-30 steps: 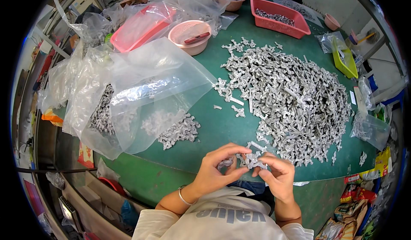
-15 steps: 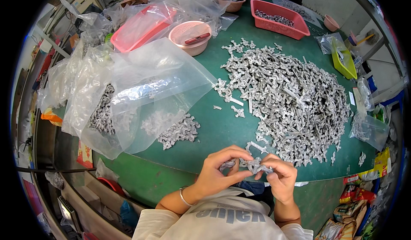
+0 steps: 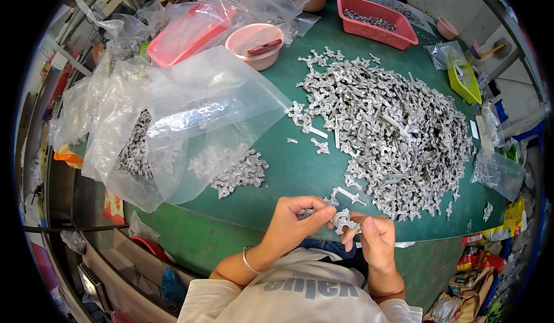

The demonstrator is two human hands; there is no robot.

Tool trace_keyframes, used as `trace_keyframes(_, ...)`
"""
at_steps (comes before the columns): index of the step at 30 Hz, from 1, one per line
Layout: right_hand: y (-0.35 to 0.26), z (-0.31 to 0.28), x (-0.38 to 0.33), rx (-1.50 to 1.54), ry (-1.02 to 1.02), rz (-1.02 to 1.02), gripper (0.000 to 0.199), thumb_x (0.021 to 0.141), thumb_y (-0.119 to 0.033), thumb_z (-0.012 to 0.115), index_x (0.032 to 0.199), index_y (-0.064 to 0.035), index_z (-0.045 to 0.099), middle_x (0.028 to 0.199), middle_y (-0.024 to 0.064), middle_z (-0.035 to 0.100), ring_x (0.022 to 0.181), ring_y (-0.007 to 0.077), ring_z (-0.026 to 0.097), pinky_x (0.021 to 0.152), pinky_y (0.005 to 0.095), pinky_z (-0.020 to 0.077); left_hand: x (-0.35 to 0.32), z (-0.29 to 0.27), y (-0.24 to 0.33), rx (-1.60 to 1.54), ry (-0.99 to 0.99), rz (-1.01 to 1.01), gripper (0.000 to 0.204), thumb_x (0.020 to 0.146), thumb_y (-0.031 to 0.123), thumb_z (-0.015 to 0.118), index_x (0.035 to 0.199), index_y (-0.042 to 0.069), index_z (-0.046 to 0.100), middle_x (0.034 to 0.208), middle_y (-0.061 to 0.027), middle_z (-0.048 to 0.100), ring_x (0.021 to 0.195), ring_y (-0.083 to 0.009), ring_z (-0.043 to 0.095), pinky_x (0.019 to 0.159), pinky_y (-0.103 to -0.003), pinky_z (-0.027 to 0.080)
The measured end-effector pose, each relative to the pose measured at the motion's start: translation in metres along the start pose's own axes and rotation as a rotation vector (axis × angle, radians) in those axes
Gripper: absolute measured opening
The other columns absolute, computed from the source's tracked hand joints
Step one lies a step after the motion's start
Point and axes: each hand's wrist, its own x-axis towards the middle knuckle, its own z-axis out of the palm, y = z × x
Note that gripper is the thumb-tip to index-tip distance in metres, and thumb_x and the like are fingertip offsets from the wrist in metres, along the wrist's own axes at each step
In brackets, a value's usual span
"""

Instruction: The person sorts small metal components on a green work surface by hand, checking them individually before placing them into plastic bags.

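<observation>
A person sits or stands at the near edge of a green table (image 3: 300, 176), both hands close together just over that edge. The left hand (image 3: 295, 222) pinches a small grey metal piece (image 3: 343, 220) between thumb and forefinger, its other fingers curled; more grey metal shows inside the curl, but how many pieces cannot be told. The right hand (image 3: 376, 239) grips the same piece at its right end, thumb and fingers nearly together. A bracelet (image 3: 249, 260) circles the left wrist.

Just beyond the hands, a grey strip (image 3: 350, 195) lies on the table. A large heap (image 3: 398, 132) of similar grey pieces spreads across the right side, with a few loose ones at its margins. To the left is a smaller pile (image 3: 242, 174), partly under a clear plastic bag (image 3: 213, 101). Farther back on the left stands a round pink basin (image 3: 258, 63) with a red object (image 3: 265, 47) in its upper part. At the far right are a pink tray (image 3: 378, 36) holding metal parts and a yellow-green tray (image 3: 474, 94).
</observation>
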Motion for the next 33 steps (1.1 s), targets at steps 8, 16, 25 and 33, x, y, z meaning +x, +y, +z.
trace_keyframes(8, -0.001, 0.002, -0.002, 0.039, -0.006, 0.037, 0.046, 0.098, -0.021, 0.035, 0.074, 0.0077, 0.061, 0.072, 0.0134, 0.058, 0.061, 0.0162, 0.055, 0.058, 0.0281, 0.0418, 0.0, 0.0, -0.003, -0.038, 0.012, 0.016, 0.015, 0.086, 0.011, 0.062, 0.077, -0.001, 0.064, 0.072, -0.001, 0.062, 0.052, -0.002, 0.043, 0.045, -0.017, 0.031)
trace_keyframes(16, 0.018, -0.021, 0.021, -0.759, 0.317, -0.022, 0.018, 0.084, -0.013, 0.059, 0.083, 0.0055, 0.062, 0.071, 0.0113, 0.061, 0.065, 0.0253, 0.058, 0.062, 0.0353, 0.0449, 0.01, -0.056, 0.004, 0.688, 0.605, 0.385, 0.01, 0.08, 0.005, 0.065, 0.076, -0.005, 0.064, 0.069, -0.0063, 0.063, 0.063, -0.0071, 0.055, 0.059, -0.023, 0.045)
trace_keyframes(25, 0.051, -0.058, 0.054, -1.457, 0.452, -0.218, 0.024, 0.072, -0.008, 0.068, 0.094, -0.0008, 0.059, 0.097, 0.0126, 0.054, 0.092, 0.0307, 0.048, 0.079, 0.04, 0.0374, 0.009, -0.117, 0.005, 1.092, 1.015, 0.382, 0.018, 0.083, 0.013, 0.062, 0.092, -0.002, 0.063, 0.061, -0.0051, 0.05, 0.058, -0.0098, 0.044, 0.054, -0.026, 0.038)
trace_keyframes(33, 0.058, -0.062, 0.062, -1.505, 0.351, -0.2, 0.019, 0.072, -0.008, 0.066, 0.088, -0.0023, 0.058, 0.092, 0.0125, 0.053, 0.091, 0.0304, 0.048, 0.077, 0.0407, 0.0355, -0.006, -0.066, -0.015, 0.888, 0.604, 0.302, 0.015, 0.084, 0.006, 0.06, 0.097, 0.0, 0.064, 0.066, -0.0051, 0.059, 0.053, -0.0066, 0.047, 0.049, -0.022, 0.039)
